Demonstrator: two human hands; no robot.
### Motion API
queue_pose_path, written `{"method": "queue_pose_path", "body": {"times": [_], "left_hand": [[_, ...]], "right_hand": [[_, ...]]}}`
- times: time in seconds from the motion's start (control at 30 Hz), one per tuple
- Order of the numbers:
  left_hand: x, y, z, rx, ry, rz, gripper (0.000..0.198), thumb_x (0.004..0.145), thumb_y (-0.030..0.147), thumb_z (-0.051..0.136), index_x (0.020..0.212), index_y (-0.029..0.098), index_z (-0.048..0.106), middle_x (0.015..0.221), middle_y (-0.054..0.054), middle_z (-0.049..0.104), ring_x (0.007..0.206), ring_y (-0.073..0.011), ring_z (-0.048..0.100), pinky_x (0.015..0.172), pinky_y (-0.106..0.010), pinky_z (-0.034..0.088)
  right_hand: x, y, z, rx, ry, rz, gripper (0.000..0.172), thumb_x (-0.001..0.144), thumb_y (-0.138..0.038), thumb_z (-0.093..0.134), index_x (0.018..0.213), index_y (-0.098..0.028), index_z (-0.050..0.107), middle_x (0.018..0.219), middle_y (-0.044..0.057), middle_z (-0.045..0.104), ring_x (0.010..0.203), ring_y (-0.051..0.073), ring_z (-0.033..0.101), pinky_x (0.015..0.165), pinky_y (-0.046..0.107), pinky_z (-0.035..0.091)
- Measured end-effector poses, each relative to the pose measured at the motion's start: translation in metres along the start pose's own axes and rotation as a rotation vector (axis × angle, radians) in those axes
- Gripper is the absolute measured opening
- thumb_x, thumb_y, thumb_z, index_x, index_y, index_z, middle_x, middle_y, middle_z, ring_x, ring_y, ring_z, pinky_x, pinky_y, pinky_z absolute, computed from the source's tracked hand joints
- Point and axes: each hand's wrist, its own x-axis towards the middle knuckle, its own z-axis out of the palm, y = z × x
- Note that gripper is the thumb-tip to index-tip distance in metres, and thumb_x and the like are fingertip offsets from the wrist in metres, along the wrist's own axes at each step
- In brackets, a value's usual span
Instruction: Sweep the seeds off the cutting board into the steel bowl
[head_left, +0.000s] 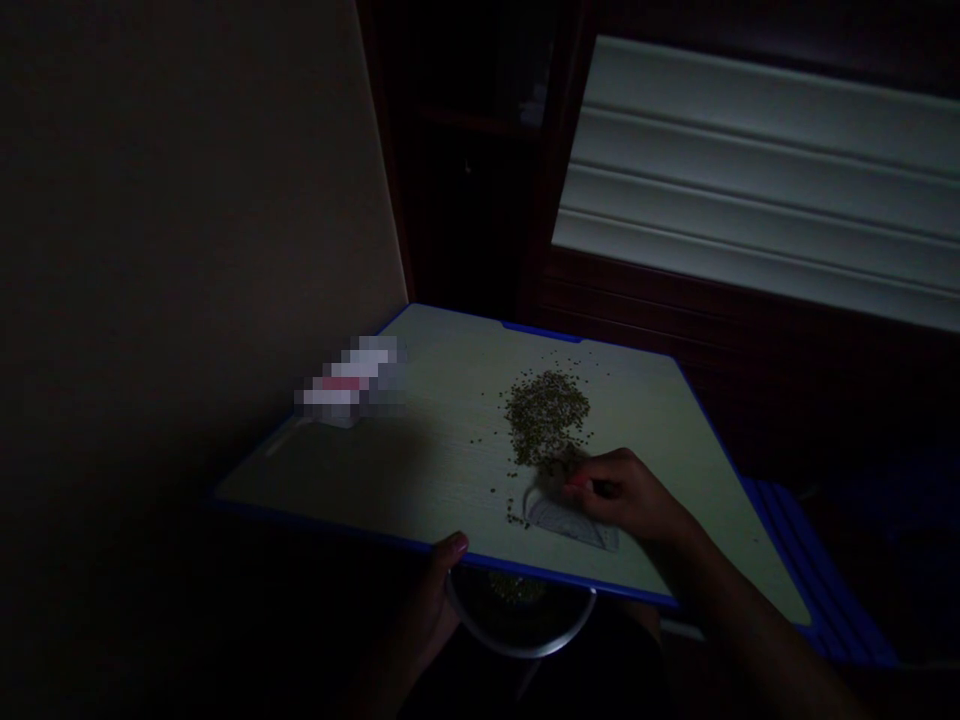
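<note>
A loose patch of small dark greenish-brown grains, like seeds or beans (547, 412), lies spread on the pale, blue-edged tabletop (450, 350). My right hand (619, 488) is at the near side of this patch, thumb and fingertips pinched together; whatever they hold is too dark and small to name. Under it, a semicircular marking like a protractor (570, 522) shows on the tabletop. My left hand (444, 575) is at the near edge, its thumb over the rim and its other fingers hidden beside a metal-rimmed bowl (536, 650). More grains lie in the bowl, partly beneath the edge.
A blurred white and red object (349, 385) sits at the table's left side, near a wall (225, 200). Dark wooden furniture with pale slatted panels (750, 170) stands behind. Blue plastic (810, 570) is beside the right edge. The room is dim.
</note>
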Motion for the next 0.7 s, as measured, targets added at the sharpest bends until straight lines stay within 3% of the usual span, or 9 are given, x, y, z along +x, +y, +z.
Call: {"method": "queue_pose_path", "body": {"times": [0.13, 0.33, 0.7], "left_hand": [[0.0004, 0.0000, 0.0024, 0.000, 0.035, 0.024, 0.028, 0.084, 0.023, 0.062, 0.106, 0.009, 0.071, 0.112, -0.011, 0.071, 0.129, -0.0274, 0.046, 0.114, -0.040, 0.024], [-0.0007, 0.0001, 0.0041, 0.011, -0.005, 0.015, 0.025, 0.084, 0.025, 0.062, 0.099, 0.009, 0.074, 0.110, -0.012, 0.072, 0.129, -0.0283, 0.047, 0.114, -0.040, 0.023], [-0.0024, -0.0001, 0.0073, 0.025, 0.007, 0.008, 0.032, 0.085, 0.027, 0.059, 0.107, 0.007, 0.071, 0.114, -0.013, 0.070, 0.131, -0.0286, 0.044, 0.114, -0.041, 0.022]], "right_hand": [[0.0006, 0.0008, 0.0013, -0.004, -0.015, -0.019, 0.023, 0.086, -0.029, 0.061, 0.069, -0.014, 0.065, 0.055, -0.004, 0.051, 0.048, 0.006, 0.041, 0.046, 0.019, 0.031], [0.0010, -0.0011, 0.0034, -0.008, -0.047, -0.048, 0.021, 0.085, -0.030, 0.062, 0.074, -0.014, 0.069, 0.056, -0.003, 0.053, 0.049, 0.006, 0.043, 0.046, 0.019, 0.032], [0.0000, -0.0014, 0.0037, -0.012, -0.073, -0.063, 0.021, 0.086, -0.031, 0.062, 0.074, -0.015, 0.069, 0.053, -0.004, 0.053, 0.046, 0.006, 0.043, 0.045, 0.019, 0.033]]}}
